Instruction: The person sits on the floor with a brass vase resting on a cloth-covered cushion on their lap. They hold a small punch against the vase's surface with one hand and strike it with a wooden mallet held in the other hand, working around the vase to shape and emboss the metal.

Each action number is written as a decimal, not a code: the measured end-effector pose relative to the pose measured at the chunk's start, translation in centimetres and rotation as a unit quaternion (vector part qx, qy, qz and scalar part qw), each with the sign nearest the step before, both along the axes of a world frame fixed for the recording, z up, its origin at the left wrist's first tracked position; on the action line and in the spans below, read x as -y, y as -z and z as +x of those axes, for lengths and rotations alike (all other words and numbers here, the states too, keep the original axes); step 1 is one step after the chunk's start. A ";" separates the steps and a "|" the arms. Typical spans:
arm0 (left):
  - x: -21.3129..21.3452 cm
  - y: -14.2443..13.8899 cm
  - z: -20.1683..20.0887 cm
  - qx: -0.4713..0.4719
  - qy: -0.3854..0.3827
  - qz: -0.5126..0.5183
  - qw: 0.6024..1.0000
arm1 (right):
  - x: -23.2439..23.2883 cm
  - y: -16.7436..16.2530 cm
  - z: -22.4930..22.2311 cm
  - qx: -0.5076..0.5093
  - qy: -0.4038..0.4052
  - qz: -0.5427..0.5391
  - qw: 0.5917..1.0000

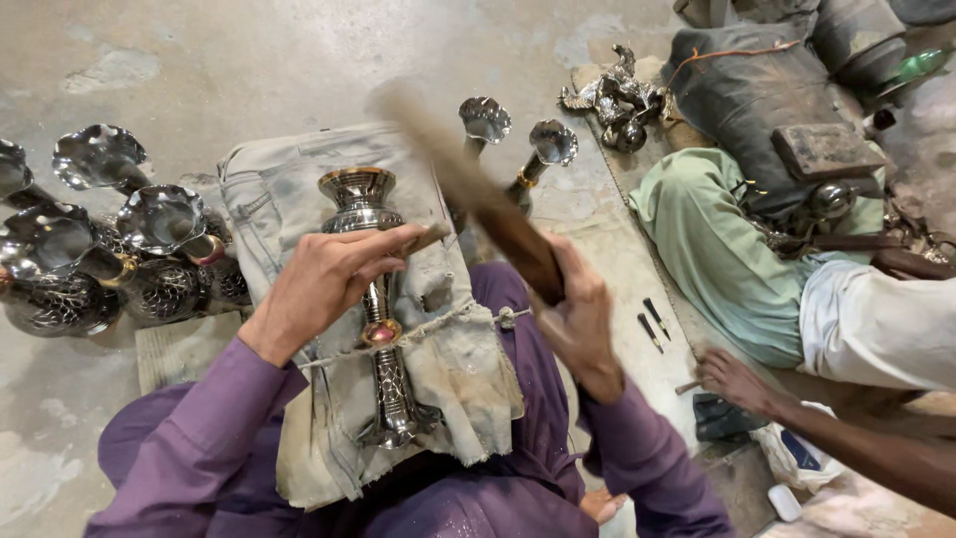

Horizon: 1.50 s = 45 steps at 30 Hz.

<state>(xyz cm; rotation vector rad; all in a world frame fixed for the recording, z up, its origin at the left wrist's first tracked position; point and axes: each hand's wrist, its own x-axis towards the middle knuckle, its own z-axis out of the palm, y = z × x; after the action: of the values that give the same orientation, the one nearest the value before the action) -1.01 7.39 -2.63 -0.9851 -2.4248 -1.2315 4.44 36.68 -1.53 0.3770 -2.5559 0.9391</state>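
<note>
A tall silver metal vase (373, 299) with a brass ring lies on a worn grey cloth (438, 349) spread over my lap. My left hand (334, 274) rests across its neck, with a small tool tip pinched between finger and thumb against the metal. Gripped in my right hand (578, 314) is a wooden stick (468, 189), raised and blurred above the vase.
Several finished silver vases (110, 239) lie on the concrete floor at left; two more (518, 134) stand beyond the cloth. A co-worker sits at right, their hand (732, 379) near small chisels (652, 324) on a mat. A dark bag (757, 90) and metal pieces (617, 100) lie behind.
</note>
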 end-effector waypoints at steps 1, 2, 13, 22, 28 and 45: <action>0.0 -0.2 -0.1 -0.006 0.013 -0.001 1.000 | -0.1 0.7 0.3 0.056 0.008 -0.040 0.998; -0.1 -0.4 -0.3 -0.003 0.012 -0.031 0.999 | -0.3 1.4 0.5 0.111 0.014 -0.080 0.991; -1.0 -1.7 -2.2 0.020 0.058 -0.160 0.985 | -1.2 8.3 2.3 0.057 0.075 -0.069 0.993; -1.6 -2.3 -3.0 0.070 0.079 -0.174 0.979 | -0.5 10.1 2.1 -0.034 0.078 -0.153 0.984; -1.8 -2.0 -2.5 0.018 0.022 -0.218 0.976 | -1.4 9.0 1.6 0.080 0.078 -0.079 0.991; -6.7 14.9 14.9 0.311 -0.153 0.474 0.809 | 4.2 5.5 11.8 0.066 -0.188 -0.028 0.980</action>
<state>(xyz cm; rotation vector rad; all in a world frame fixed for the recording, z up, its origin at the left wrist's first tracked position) 13.86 14.11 -17.55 0.1338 -1.6988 -2.4787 16.19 32.46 -7.06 0.8283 -2.6192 1.2015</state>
